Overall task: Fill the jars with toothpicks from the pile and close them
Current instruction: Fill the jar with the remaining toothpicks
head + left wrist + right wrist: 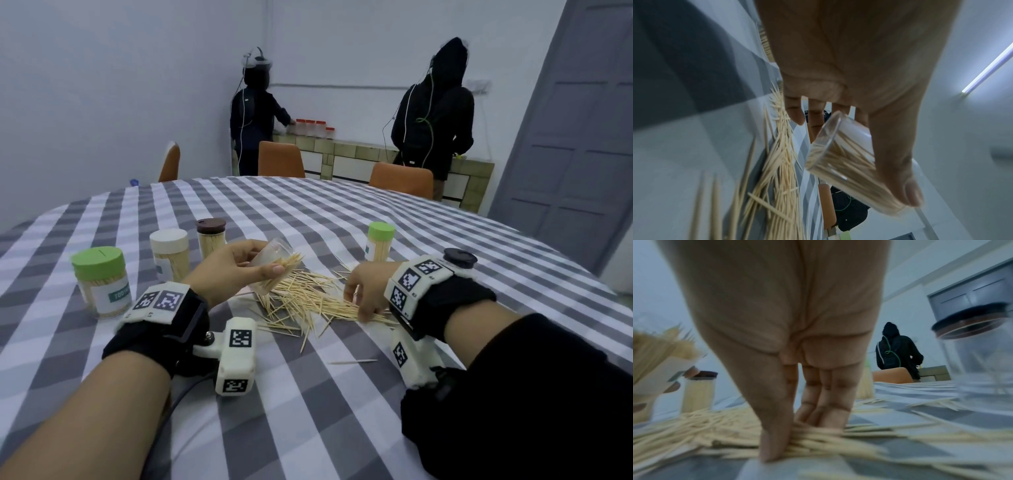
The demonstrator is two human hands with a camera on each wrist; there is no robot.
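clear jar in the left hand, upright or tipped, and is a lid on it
Tipped, no lid. The left hand grips the clear jar nearly on its side, open mouth toward the toothpick pile, toothpicks sticking out.

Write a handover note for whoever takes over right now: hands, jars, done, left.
Left hand grips an open clear plastic jar, tilted, partly filled with toothpicks, mouth towards the pile.
Right hand is down on the loose pile of wooden toothpicks, fingers and thumb pinching a bundle.
Done: four full, lidded jars stand on the checked tablecloth: big green-lidded, white-lidded, brown-lidded, small green-lidded.
A black-lidded clear jar stands by the right wrist; contents unclear.
Left: load the bundle, finish filling, close the held jar; its lid isn't identifiable.
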